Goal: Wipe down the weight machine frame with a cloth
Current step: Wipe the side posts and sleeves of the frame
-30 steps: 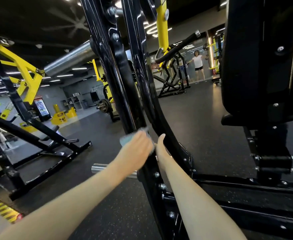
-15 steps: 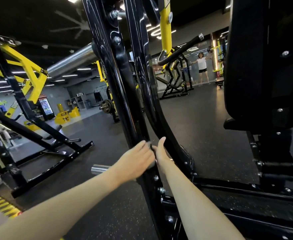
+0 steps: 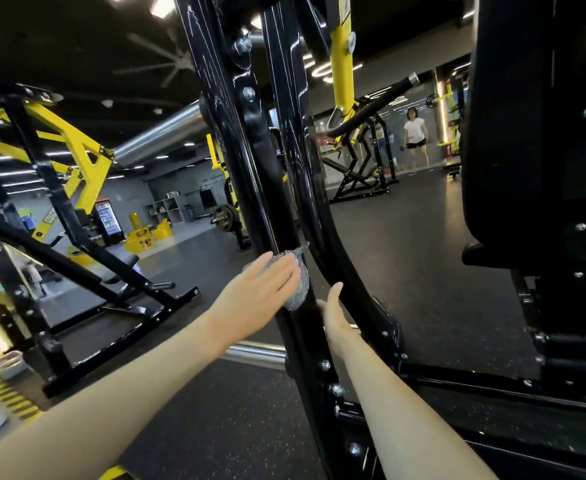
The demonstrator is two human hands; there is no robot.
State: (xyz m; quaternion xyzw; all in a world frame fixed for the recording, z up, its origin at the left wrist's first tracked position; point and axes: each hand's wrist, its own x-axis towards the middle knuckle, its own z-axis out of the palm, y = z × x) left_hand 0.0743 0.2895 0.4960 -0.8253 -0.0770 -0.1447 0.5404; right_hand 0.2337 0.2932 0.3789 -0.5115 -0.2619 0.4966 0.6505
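The weight machine frame (image 3: 250, 188) is a glossy black upright with bolts, running from the top of the view down to the floor. My left hand (image 3: 260, 292) presses a grey mesh-textured cloth (image 3: 298, 285) flat against the upright with straight fingers. The cloth sticks out past my fingertips and wraps toward the post's right side. My right hand (image 3: 333, 313) lies edge-on in the gap between that upright and a curved black bar (image 3: 322, 216), with one digit pointing up. Most of its fingers are hidden.
A black padded seat block (image 3: 540, 133) looms at the right. A chrome peg (image 3: 253, 351) juts left from the frame base. Yellow and black machines (image 3: 77, 209) stand on the left. A person (image 3: 414, 140) stands far back by another rack.
My left hand slid down the upright, covering the cloth, then came back up a little, and the cloth shows beside my fingertips again. My right hand stayed against the frame.
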